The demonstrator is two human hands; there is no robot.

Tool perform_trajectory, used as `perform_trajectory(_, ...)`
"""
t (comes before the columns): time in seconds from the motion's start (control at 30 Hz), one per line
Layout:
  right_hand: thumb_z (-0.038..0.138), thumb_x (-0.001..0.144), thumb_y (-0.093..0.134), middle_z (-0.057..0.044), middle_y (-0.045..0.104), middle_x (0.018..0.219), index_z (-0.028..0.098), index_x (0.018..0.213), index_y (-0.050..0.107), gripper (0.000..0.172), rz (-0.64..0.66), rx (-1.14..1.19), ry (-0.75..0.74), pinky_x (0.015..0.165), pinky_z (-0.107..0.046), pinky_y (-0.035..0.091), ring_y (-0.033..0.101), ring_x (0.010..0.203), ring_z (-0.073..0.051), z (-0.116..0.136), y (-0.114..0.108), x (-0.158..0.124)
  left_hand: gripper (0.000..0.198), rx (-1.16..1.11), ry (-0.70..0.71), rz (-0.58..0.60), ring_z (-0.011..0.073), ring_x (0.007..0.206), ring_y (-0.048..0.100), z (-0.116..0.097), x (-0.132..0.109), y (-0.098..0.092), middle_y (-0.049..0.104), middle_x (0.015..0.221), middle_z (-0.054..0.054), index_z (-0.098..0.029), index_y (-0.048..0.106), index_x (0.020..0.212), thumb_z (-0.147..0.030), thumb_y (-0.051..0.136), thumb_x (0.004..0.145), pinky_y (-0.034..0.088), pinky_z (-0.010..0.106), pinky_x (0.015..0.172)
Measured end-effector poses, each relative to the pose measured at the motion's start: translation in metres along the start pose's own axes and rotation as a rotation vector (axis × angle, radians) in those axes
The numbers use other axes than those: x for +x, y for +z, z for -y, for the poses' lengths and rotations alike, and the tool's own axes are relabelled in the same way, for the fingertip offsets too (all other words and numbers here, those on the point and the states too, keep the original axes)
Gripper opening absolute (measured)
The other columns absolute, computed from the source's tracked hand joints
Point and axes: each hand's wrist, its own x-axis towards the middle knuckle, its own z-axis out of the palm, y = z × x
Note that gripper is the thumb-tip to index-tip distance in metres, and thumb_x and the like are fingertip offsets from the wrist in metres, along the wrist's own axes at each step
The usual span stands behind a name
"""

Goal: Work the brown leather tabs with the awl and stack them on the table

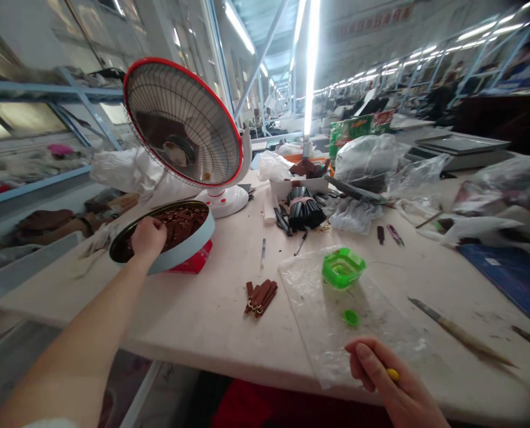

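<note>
Head, left hand (148, 238) in tin (190, 248), right hand (396, 389) holding yellow piece (393, 374), banner (376, 21) blurred

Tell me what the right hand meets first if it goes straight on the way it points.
Probably the small green cap on the clear plastic sheet; the right hand, curled round a small yellow item, points forward and slightly left. The green dish lies beyond.

Tilted round pale-blue tin (189, 248) of brown leather pieces (181, 222), left on table (211, 315); small yellow thing (393, 374), near edge.
</note>
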Motion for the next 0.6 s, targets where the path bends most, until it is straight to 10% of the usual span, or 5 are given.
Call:
perform_trajectory(0.13,0.048,0.082,0.048,0.0,0.051,0.057,0.019,0.078,0.061,0.033,0.015,-0.063,-0.06,0.052,-0.022,0.041,0.05,0.055,-0.013,0.005,-0.002,0.002,0.014,-0.229,0.045,-0.03,0.0208,0.081,0.053,-0.065,-0.053,0.003,0.056,0.082,0.006,-0.018,0.049,0.084,-0.03,0.052,0.076,0.043,0.037,0.073)
perform_trajectory(0.37,0.045,0.079,0.051,-0.003,0.06,0.07,0.018,0.089,0.063,0.031,0.101,-0.052,-0.058,0.057,-0.025,0.041,0.053,0.063,-0.016,0.023,0.009,0.005,0.011,-0.834,0.099,0.884,0.0103,0.061,0.053,-0.182,-0.197,0.03,0.055,0.068,-0.002,-0.017,0.051,0.078,-0.025,0.056,0.073,0.044,0.023,0.058)
perform_trajectory(0.6,0.041,0.079,0.053,0.002,0.05,0.061,0.017,0.069,0.053,0.026,0.109,0.125,0.032,0.054,-0.023,0.033,0.042,0.058,-0.011,0.013,0.0,-0.002,0.021,-0.991,0.022,0.953,0.0115,0.07,0.054,-0.2,-0.244,0.062,0.058,0.077,0.0,-0.016,0.053,0.091,-0.031,0.058,0.076,0.042,0.024,0.064)
